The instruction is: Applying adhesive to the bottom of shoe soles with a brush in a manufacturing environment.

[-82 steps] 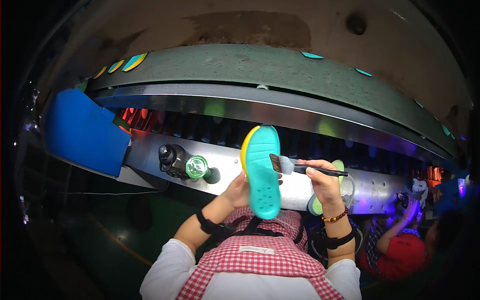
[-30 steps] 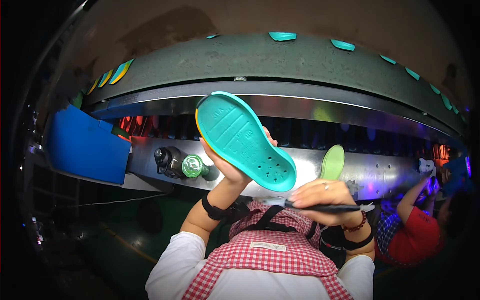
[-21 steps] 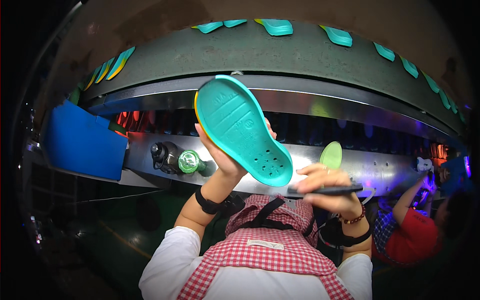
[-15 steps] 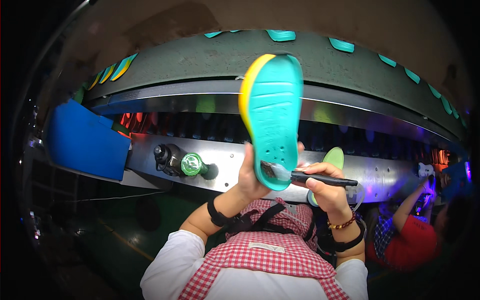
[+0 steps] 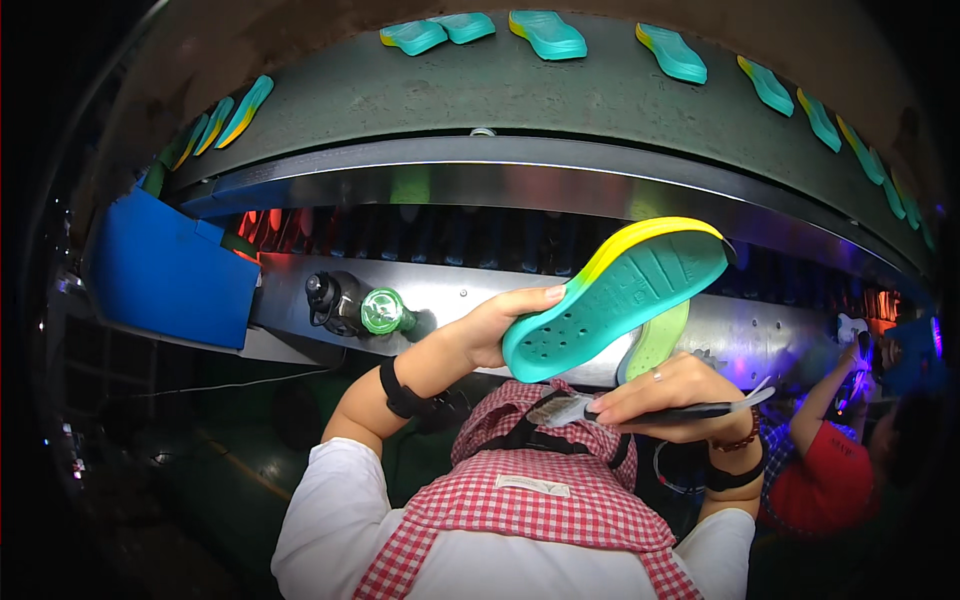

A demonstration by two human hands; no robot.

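Observation:
My left hand [image 5: 500, 322] grips a turquoise shoe sole [image 5: 625, 300] with a yellow edge by its lower left end. The sole is tilted, its other end pointing up to the right, with small holes and grooves on the face in view. In my right hand [image 5: 672, 396] is a flat brush [image 5: 562, 410] with a dark handle. Its bristles point left, below the sole and apart from it, over my checked apron [image 5: 540, 510]. Behind the sole, a light green sole-shaped piece [image 5: 662, 338] lies on the metal ledge [image 5: 450, 272], partly hidden.
Across the far side runs a dark green belt [image 5: 400, 105] bearing several turquoise and yellow soles [image 5: 548, 35], behind a metal rail [image 5: 420, 195]. A dark bottle [image 5: 338, 303] and green bottle [image 5: 382, 311] stand on the ledge, left, near a blue box [image 5: 175, 280]. A person in red [image 5: 828, 470] is at right.
The sole has been lowered, tipped rightward and turned to another face. My right hand has drawn the brush down off the sole. More of the soles on the belt now show.

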